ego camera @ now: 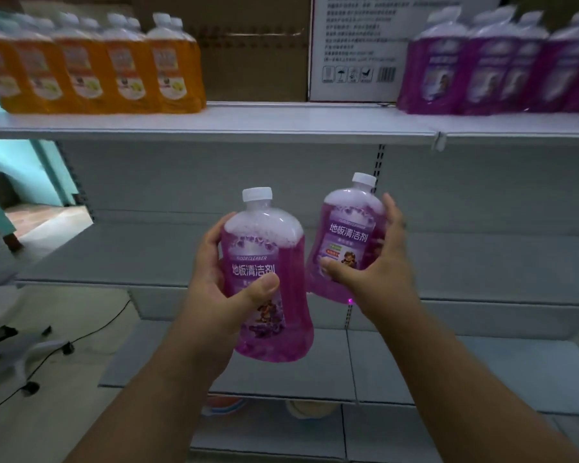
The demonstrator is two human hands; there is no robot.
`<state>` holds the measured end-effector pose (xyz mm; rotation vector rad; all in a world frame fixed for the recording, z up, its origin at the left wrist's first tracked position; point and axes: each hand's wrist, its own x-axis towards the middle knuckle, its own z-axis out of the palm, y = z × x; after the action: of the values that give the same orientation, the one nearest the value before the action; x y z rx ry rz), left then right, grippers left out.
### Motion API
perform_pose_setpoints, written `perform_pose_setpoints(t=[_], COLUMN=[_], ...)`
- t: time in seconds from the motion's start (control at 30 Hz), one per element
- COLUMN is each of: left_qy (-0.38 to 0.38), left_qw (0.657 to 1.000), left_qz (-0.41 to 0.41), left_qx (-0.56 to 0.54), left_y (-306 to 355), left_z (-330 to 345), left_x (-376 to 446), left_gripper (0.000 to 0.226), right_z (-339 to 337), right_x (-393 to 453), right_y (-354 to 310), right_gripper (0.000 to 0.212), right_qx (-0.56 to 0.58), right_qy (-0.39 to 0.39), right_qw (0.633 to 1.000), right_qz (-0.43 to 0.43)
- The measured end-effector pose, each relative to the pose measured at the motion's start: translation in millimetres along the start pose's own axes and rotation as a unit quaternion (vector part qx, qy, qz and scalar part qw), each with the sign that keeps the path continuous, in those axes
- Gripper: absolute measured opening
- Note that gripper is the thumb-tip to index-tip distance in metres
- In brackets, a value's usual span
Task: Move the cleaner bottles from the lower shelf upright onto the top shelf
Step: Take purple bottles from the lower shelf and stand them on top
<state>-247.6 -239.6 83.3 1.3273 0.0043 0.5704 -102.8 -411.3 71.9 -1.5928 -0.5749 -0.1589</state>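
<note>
1. We held one purple cleaner bottle in each hand, both in the air in front of the shelving, below the top shelf (214, 123) and above the lower shelf (141, 259).
2. Our left hand (211, 295) gripped the left bottle (268, 279): the thumb lay across the front label, and the fingers (214, 235) curled round its left side. The bottle stood nearly upright, white cap up, with foam above the purple liquid.
3. Our right hand (375, 262) gripped the right bottle (345, 242): the thumb pressed the lower front, and the fingers (390, 212) wrapped its right side. This bottle tilted a little to the right, cap up, and sat slightly higher than the other.
4. The two bottles were just beside each other; we could not tell whether they touched.
5. On the top shelf a row of purple bottles (502, 65) stood upright at the right, and a row of orange bottles (94, 65) stood upright at the left.
6. Between those rows, at the back, stood a brown carton (254, 55) and a white printed box (355, 48), with bare shelf in front of them.
7. At the lower left, on the floor, we saw a black cable (81, 339) and the wheeled base of a chair (20, 359).
</note>
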Motion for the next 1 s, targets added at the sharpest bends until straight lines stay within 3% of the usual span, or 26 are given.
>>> perform_pose_setpoints(t=[0.2, 0.4, 0.77, 1.0], left_qy=[-0.029, -0.103, -0.128, -0.094], left_qw=[0.997, 0.988, 0.96, 0.949], left_qz=[0.055, 0.107, 0.201, 0.207], left_qx=[0.034, 0.035, 0.15, 0.219], left_y=[25.5, 30.4, 48.1, 35.6], left_z=[44.3, 130.0, 341.8, 408.9], left_x=[25.8, 60.2, 150.9, 227.8], left_gripper=[0.085, 0.09, 0.082, 0.085], right_z=[-75.9, -170.4, -334.9, -385.8], right_x=[-7.9, -4.0, 67.3, 132.1], right_y=[-63.2, -101.9, -138.0, -129.2], right_gripper=[0.114, 0.108, 0.105, 0.109], right_qx=[0.08, 0.163, 0.035, -0.054], right_qy=[0.047, 0.078, 0.076, 0.068], right_qw=[0.996, 0.982, 0.981, 0.972], right_qz=[-0.006, -0.057, -0.176, -0.218])
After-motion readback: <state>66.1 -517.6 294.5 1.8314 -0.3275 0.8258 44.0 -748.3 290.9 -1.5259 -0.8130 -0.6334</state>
